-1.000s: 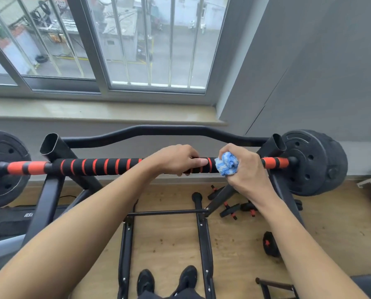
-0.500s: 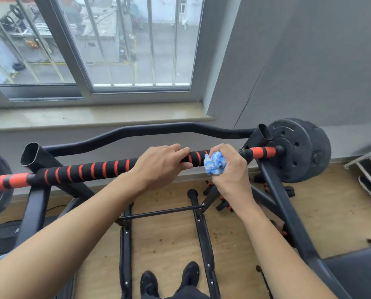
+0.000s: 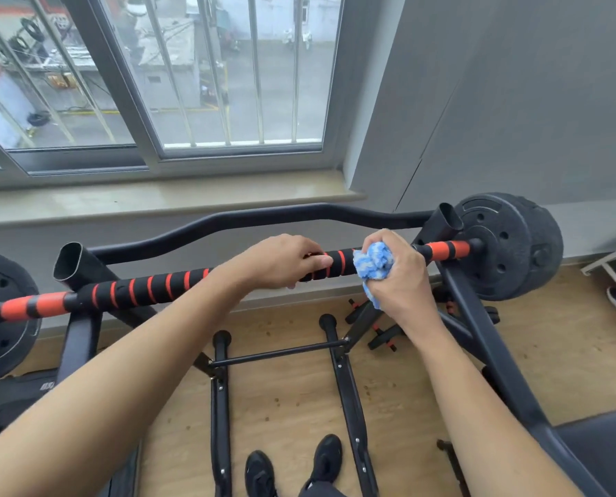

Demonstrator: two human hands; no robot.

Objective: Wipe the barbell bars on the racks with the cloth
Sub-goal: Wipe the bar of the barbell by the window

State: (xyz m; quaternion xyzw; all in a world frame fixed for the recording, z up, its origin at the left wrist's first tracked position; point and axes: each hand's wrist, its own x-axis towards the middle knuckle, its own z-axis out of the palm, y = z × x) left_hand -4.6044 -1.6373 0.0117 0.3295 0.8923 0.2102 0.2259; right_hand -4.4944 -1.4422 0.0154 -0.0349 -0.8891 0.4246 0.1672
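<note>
Head view, the only one I have; barbell bar sits across the rack, black foam with orange rings, running from the left plate to the right plate. Left hand wrapped over the bar mid-span, fingers curled round it, steadying; right hand just beside it toward the right upright, fist closed round the blue-and-white cloth, cloth bunched and pressed on the bar.

Risks, my read: bar only rests in the cradles, so a hard sideways stroke could roll or slide it; left hand's grip is what stops that; loosen it and the bar may spin under the cloth instead of being wiped. Cloth is a tight wad, small contact patch; underside of the bar likely gets missed unless it wraps round. Knuckles could jam against the right upright at the end of a rightward stroke.

Room: rightward travel nearly used up, upright and plate close; short orange end section beyond the upright still reachable but cramped. Leftward is long and open past the left hand, which must shift first. Curved black bar sits behind, apart from the hands; window sill further back; floor and rack feet below, person's shoes between the rails.
</note>
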